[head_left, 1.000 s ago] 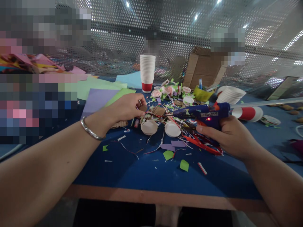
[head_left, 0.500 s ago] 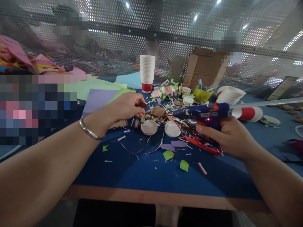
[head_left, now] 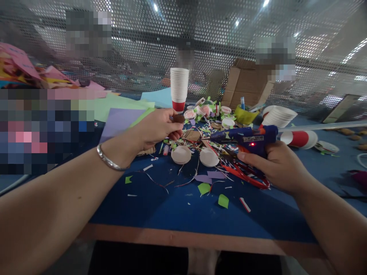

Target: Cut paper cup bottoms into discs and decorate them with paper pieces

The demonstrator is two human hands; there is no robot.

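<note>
My right hand (head_left: pixel 282 164) grips a blue hot glue gun (head_left: pixel 243 136); its red light is on and the nozzle points left over the scraps. Pinched between the thumb and fingers of my left hand (head_left: pixel 160 128) is a small flat brown piece (head_left: pixel 178 118), whose material I cannot make out. Below and between the hands sit two shallow white cup bottoms (head_left: pixel 181 154). Red-handled scissors (head_left: pixel 246 176) lie under the glue gun. Paper strips and a piece of brown cardboard (head_left: pixel 192 135) are heaped beneath the nozzle.
A tall stack of paper cups (head_left: pixel 179 89) stands behind my left hand. Decorated cup pieces (head_left: pixel 205 110) and a yellow container (head_left: pixel 246 115) lie farther back. More cups (head_left: pixel 299 137) rest on their sides at the right. Coloured paper sheets (head_left: pixel 122 118) spread left; a perforated screen (head_left: pixel 137 49) rises behind.
My left hand has shifted slightly right and turned, so the brown piece now shows more of its face. My right hand and the glue gun have hardly moved.
</note>
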